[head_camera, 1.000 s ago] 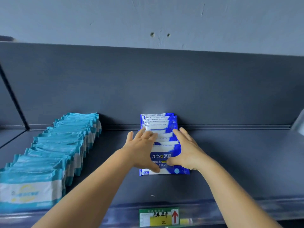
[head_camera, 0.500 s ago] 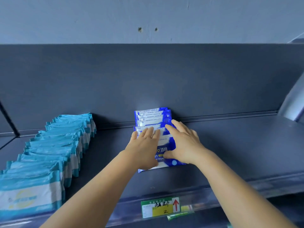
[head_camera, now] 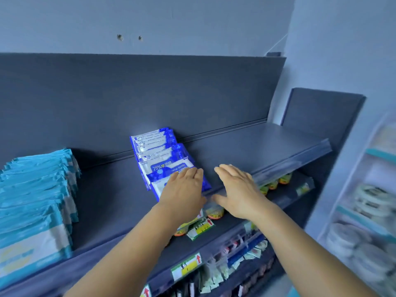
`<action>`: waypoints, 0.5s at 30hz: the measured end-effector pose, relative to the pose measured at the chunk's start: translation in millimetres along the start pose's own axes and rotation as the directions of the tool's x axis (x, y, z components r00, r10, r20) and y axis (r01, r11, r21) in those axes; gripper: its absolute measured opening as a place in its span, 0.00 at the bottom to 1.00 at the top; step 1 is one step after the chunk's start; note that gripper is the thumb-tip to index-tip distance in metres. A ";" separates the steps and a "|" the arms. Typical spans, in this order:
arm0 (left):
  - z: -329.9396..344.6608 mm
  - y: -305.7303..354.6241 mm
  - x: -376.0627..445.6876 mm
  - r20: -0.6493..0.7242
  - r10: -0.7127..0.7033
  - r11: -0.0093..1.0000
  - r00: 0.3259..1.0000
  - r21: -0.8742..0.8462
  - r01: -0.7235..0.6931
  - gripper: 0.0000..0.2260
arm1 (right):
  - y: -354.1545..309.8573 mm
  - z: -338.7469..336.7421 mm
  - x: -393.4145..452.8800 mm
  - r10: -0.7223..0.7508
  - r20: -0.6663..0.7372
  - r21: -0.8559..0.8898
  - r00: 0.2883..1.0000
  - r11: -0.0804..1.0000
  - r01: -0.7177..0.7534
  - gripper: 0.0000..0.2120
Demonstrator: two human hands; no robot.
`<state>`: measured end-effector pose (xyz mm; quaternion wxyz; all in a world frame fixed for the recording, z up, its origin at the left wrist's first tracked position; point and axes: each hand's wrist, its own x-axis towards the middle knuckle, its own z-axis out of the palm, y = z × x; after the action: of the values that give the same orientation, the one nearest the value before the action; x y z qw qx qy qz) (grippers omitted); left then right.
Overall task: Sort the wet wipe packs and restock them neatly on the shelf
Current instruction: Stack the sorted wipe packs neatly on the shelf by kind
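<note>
Both forearms bare, no sleeves, left hand (head_camera: 184, 187) & right hand (head_camera: 240, 189) ungloved.

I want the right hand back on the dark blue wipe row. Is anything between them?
Nothing visible does. The right hand hovers open beside the dark blue wipe packs, with only bare shelf between; the left hand lies on the front pack.

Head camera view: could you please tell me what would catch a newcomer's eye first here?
The row of dark blue wet wipe packs mid-shelf stands out, with the left hand flat on its front pack and the right hand open just beside. At far left runs a longer row of teal wet wipe packs.
</note>
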<state>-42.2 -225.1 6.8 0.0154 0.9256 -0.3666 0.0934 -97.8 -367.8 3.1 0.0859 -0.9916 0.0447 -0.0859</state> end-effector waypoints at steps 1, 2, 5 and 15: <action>0.8 10.3 -5.4 -0.006 0.032 0.999 0.999 -0.012 -0.032 0.29 | 4.1 -1.2 -15.6 0.033 0.001 -0.004 0.999 0.999 -0.033 0.36; 2.4 20.9 -10.7 -0.011 0.066 0.998 0.998 -0.022 -0.066 0.29 | 8.4 -1.8 -31.1 0.067 0.001 -0.008 0.998 0.998 -0.067 0.36; 9.7 55.2 -26.5 0.005 0.174 0.984 0.985 -0.049 -0.173 0.28 | 23.1 -1.8 -78.6 0.167 -0.011 -0.023 0.986 0.986 -0.168 0.35; 40.2 180.8 -70.5 0.117 0.472 0.872 0.874 -0.207 -0.443 0.29 | 80.9 14.5 -234.6 0.540 0.027 0.000 0.841 0.841 -0.541 0.34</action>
<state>-209.2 -313.5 -52.9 0.0431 0.8117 -0.5823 -0.0142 -331.4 -420.5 -63.6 0.1111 -0.9395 0.3207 -0.0456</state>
